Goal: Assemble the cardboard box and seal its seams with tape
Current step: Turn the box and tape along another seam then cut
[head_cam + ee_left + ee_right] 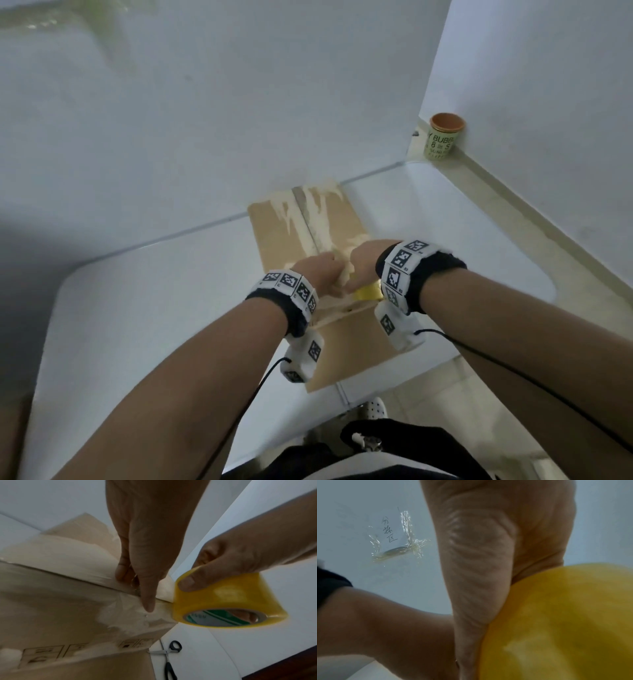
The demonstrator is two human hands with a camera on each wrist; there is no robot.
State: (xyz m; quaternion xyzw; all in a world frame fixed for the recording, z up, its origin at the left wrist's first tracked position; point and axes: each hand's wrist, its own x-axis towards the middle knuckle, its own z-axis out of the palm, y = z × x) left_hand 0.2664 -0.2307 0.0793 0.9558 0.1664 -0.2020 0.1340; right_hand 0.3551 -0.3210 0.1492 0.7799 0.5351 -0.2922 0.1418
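Left hand (pixel 142 555) is down on the near top edge of the cardboard box (pixel 337 219), thumb pressed onto the taped corner, other fingers curled against the top face; whether it pinches the tape end can't be told. Right hand (pixel 240 555) grips the yellow tape roll (pixel 228 601) right beside the left hand, thumb on the outer face, fingers through the core, roll touching the box edge. Green and white print on the roll's core, not readable. Box lies under both hands on the white table (pixel 137 308), stretching away from them, with whitish torn patches and old clear tape along its centre seam; the side face below the left hand carries a row of printed handling symbols, too blurred to read. Black-handled scissors (pixel 169 655) lie on the table just below the right hand, beside the box corner. Well beyond the right hand, in the wall corner, stands a green paper cup (pixel 443 140) with orange inside, lettering "BUBB" and "8" partly readable; contents not visible. Right wrist view shows a handwritten note (pixel 389 531) taped to the wall, three Chinese characters.
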